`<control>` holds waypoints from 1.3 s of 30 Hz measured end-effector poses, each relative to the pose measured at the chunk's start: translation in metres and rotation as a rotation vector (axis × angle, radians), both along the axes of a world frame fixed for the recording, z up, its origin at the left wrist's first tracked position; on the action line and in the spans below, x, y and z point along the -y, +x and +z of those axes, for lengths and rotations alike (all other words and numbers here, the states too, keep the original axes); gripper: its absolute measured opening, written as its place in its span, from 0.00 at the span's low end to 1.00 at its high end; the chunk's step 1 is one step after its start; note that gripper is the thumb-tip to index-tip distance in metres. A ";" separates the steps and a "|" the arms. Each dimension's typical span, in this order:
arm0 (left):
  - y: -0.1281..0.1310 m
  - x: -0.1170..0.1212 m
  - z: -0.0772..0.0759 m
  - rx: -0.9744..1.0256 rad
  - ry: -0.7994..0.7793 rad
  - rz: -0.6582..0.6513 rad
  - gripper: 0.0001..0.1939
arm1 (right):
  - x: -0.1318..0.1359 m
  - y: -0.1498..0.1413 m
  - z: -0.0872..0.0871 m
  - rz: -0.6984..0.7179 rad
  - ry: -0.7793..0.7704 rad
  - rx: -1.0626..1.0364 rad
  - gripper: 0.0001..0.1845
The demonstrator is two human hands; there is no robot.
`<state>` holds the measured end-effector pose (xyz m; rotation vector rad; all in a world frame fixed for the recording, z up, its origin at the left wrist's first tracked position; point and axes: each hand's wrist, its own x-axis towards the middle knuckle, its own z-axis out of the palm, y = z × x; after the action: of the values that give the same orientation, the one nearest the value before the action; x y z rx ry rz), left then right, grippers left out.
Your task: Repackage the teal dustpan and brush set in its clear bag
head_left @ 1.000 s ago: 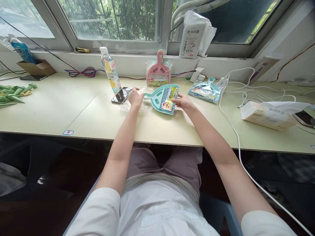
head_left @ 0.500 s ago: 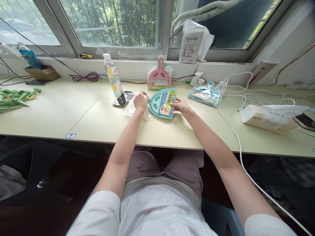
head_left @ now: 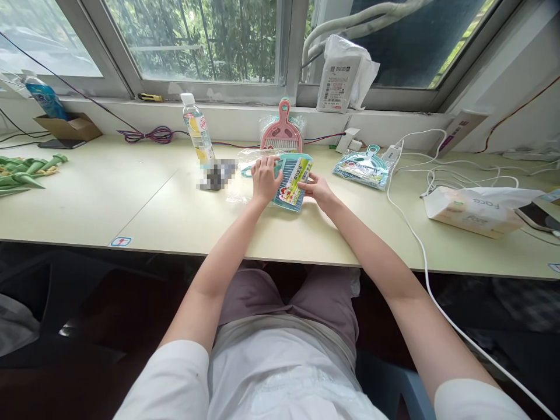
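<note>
A teal mini dustpan and brush set [head_left: 292, 182] with a colourful label lies on the pale desk [head_left: 175, 216] in front of me. My left hand [head_left: 265, 177] rests over its left side, fingers curled round it. My right hand [head_left: 315, 188] pinches its right edge near the label. Crumpled clear plastic wrapping [head_left: 246, 160] lies just left of and behind the set, under my left hand.
A phone [head_left: 217, 174] and a drink bottle [head_left: 198, 132] stand left of the set. A pink dustpan set [head_left: 281, 132] leans at the back, and a wrapped teal set [head_left: 362, 167] lies to the right. White cables [head_left: 437, 169] and a tissue pack [head_left: 472, 207] are on the right. Green folded pieces [head_left: 21, 172] lie far left.
My left hand has moved from the set's handle onto its body. Both hands have drawn the set slightly closer together and turned it more upright.
</note>
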<state>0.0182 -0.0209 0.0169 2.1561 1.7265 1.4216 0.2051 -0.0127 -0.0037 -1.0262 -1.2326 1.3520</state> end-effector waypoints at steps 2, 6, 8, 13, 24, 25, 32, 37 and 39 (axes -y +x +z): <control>0.001 -0.001 0.000 -0.003 0.034 0.021 0.22 | 0.001 0.000 0.002 0.001 0.015 -0.001 0.30; -0.002 -0.006 -0.002 -0.036 -0.028 -0.032 0.28 | 0.003 -0.001 0.002 0.000 0.034 0.001 0.32; -0.002 -0.007 -0.003 -0.075 -0.075 -0.087 0.29 | 0.003 -0.002 0.001 0.009 0.038 0.007 0.32; 0.000 -0.006 -0.005 -0.098 -0.091 -0.154 0.29 | 0.004 -0.006 -0.001 0.048 0.038 0.042 0.34; 0.006 0.011 0.001 0.219 0.138 -0.411 0.26 | 0.012 -0.023 -0.002 -0.003 0.058 -0.012 0.30; 0.007 0.014 0.003 0.199 0.161 -0.380 0.25 | 0.012 -0.024 -0.002 -0.005 0.068 -0.026 0.29; 0.000 0.025 0.020 0.431 0.087 0.168 0.27 | 0.006 -0.019 -0.001 -0.142 0.065 -0.122 0.25; -0.020 -0.002 0.014 0.691 -0.039 0.269 0.25 | 0.004 -0.014 0.002 -0.198 0.042 -0.201 0.23; -0.022 -0.012 0.009 0.878 -0.160 0.077 0.25 | 0.004 -0.014 0.002 -0.207 0.017 -0.218 0.22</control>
<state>-0.0037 -0.0090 0.0254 1.0932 1.4813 1.7747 0.1911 -0.0164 -0.0013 -0.9400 -0.9483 1.2533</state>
